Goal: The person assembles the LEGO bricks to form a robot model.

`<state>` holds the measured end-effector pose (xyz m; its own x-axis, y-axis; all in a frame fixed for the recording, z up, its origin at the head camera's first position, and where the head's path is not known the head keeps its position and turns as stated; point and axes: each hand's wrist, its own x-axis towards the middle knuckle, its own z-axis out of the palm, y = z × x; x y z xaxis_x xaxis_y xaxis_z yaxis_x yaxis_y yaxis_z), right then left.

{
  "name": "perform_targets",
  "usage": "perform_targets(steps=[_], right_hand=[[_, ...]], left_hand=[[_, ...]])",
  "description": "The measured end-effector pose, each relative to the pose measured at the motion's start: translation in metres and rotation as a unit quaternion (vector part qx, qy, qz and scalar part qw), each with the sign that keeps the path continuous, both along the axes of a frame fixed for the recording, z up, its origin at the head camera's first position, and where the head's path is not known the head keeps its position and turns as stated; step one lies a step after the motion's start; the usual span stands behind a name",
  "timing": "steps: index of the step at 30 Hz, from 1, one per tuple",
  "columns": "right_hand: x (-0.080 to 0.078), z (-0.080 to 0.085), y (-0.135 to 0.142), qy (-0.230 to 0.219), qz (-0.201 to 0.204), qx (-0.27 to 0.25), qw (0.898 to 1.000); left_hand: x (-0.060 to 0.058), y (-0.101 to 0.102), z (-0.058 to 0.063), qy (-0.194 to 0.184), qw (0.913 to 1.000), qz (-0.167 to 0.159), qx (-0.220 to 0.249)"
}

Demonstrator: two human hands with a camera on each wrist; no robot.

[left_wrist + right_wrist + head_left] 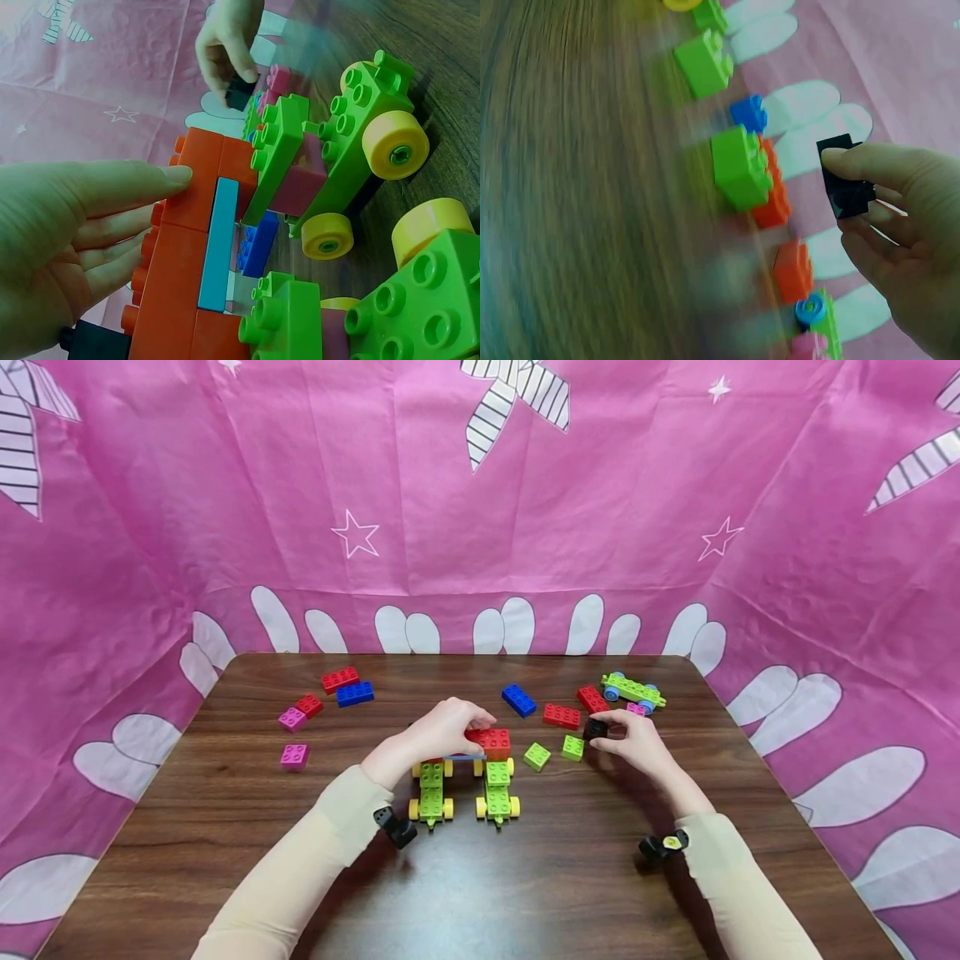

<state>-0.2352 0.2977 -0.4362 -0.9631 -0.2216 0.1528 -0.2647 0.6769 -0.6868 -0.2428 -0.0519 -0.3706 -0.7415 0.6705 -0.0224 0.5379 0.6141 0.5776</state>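
My left hand point(446, 732) holds the right part of a row of red bricks point(492, 743), thumb on the near side and fingers behind. The row spans two green wheeled bases point(431, 792) with yellow wheels. Pink bricks point(300, 176) and green bricks point(279, 154) stack between base and row, and a light blue piece point(219, 244) lies along the red bricks. At the row's left end sits a black brick point(97, 341), largely hidden in the head view. My right hand point(633, 742) pinches another black brick point(844, 176) above the table, between thumb and fingers.
Two loose lime bricks point(537, 756) lie between the hands. Behind them are a blue brick point(519, 700) and red bricks point(562, 716). A green base with blue wheels point(632, 692) stands back right, near a pink brick point(636, 708). Red, blue and pink bricks point(295, 756) lie left.
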Motion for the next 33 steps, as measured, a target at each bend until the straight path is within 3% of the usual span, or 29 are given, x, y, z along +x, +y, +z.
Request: perform_targets(steps=[6,11,22,33], right_hand=[[0.005,0.018,-0.025,0.028,0.011,-0.007,1.0],[0.001,0.02,-0.038,0.059,0.026,0.0,0.998],[0.0,0.031,-0.073,0.053,0.089,-0.042,0.994],[0.003,0.04,-0.095,0.026,0.093,-0.051,0.994]], left_hand=[[0.0,-0.001,0.0,-0.001,1.0,-0.003,0.001],[0.0,-0.002,0.0,-0.003,1.0,-0.007,0.003],[-0.002,-0.002,-0.002,-0.001,0.9999,-0.004,0.01],[-0.002,-0.002,-0.003,-0.003,0.9999,-0.003,0.016]])
